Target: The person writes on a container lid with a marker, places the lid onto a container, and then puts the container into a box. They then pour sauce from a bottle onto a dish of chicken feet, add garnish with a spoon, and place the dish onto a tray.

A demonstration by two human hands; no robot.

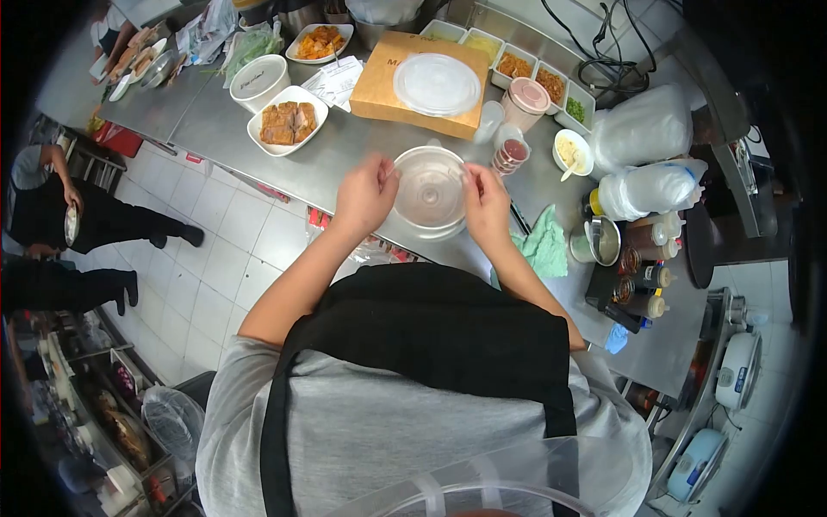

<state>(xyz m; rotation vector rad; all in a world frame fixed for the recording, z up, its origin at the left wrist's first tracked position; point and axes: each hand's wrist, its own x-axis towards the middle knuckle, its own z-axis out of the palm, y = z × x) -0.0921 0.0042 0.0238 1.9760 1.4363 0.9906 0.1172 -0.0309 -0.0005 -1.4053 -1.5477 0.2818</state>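
A round clear plastic bowl stands on the steel counter in front of me. My left hand is closed at its left rim; the fingertips are slightly blurred. At the right rim my right hand pinches the edge between thumb and fingers. Just behind the bowl are small sauce cups with red contents. A brown cardboard box with a round translucent lid on top lies farther back. Left of it sits a white dish of browned, sliced food.
A white lidded tub and a dish of orange food stand at the back left. On the right are a green cloth, a metal pot, squeeze bottles and plastic-wrapped containers. Two people stand at far left.
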